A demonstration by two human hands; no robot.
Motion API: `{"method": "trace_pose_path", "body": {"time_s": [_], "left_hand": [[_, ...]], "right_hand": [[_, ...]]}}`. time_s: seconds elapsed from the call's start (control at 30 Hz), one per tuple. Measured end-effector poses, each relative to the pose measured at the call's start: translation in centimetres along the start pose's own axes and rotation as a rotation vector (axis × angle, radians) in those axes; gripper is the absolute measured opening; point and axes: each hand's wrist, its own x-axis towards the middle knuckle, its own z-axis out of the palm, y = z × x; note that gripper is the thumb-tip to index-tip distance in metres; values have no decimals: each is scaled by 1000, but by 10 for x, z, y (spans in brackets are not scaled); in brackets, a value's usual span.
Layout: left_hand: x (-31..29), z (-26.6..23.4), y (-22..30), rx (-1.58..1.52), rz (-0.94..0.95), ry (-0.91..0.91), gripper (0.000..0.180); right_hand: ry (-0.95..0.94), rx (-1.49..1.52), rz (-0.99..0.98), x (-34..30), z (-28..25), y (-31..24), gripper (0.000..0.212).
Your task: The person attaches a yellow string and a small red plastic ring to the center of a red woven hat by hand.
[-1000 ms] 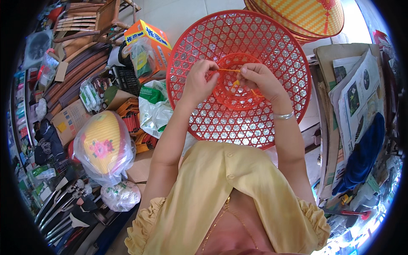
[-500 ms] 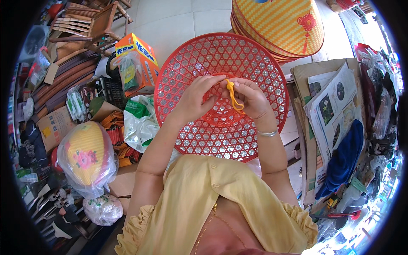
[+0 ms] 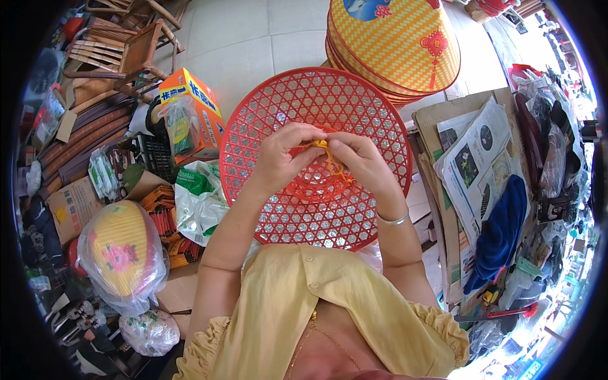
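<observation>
A round red hat point(image 3: 253, 152) of open hexagonal weave, with silvery material showing through its holes, lies in front of my body. Above its middle, both hands meet at a knotted yellow cord point(image 3: 332, 166). My left hand point(image 3: 286, 152) is closed, thumb and fingers pinching the cord at the knot. From the other side my right hand point(image 3: 362, 159), a silver bangle at its wrist, pinches the same knot. A loose loop of cord hangs below the fingertips. The fingers partly hide the knot.
Yellow woven hats point(image 3: 396, 50) are stacked behind on the right. An orange box point(image 3: 206, 114) and a white-green plastic bag point(image 3: 201, 209) stand left. Newspapers point(image 3: 475, 158), cardboard and a dark blue cloth point(image 3: 500, 234) lie right. A plastic-wrapped yellow fan point(image 3: 120, 256) sits lower left.
My left fingers have moved onto the cord, which was mainly in my right hand. The knot now sits between both hands' fingertips. The view has shifted slightly.
</observation>
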Motion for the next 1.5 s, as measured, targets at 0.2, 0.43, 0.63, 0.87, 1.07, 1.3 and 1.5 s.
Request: {"method": "trace_pose_path", "body": {"time_s": [0.2, 0.43, 0.63, 0.87, 1.07, 1.3, 1.5], "left_hand": [[5, 3, 5, -115, -76, 17, 22], [-1, 3, -5, -268, -235, 10, 21], [-3, 3, -11, -428, -269, 26, 21], [-6, 1, -18, -310, -67, 74, 22], [-4, 2, -20, -354, -32, 154, 21], [-2, 11, -12, -435, -105, 151, 25], [-4, 7, -16, -492, -270, -13, 41]], "right_hand": [[219, -401, -132, -10, 4, -5, 26], [261, -772, -105, -18, 1, -43, 20], [167, -942, -186, -11, 7, -33, 18], [32, -1113, -200, -8, 8, -65, 17], [-26, -1202, -116, -3, -5, -90, 26], [-161, -1125, -324, 20, -10, -57, 27], [-93, -697, -70, 26, -28, -69, 20]]}}
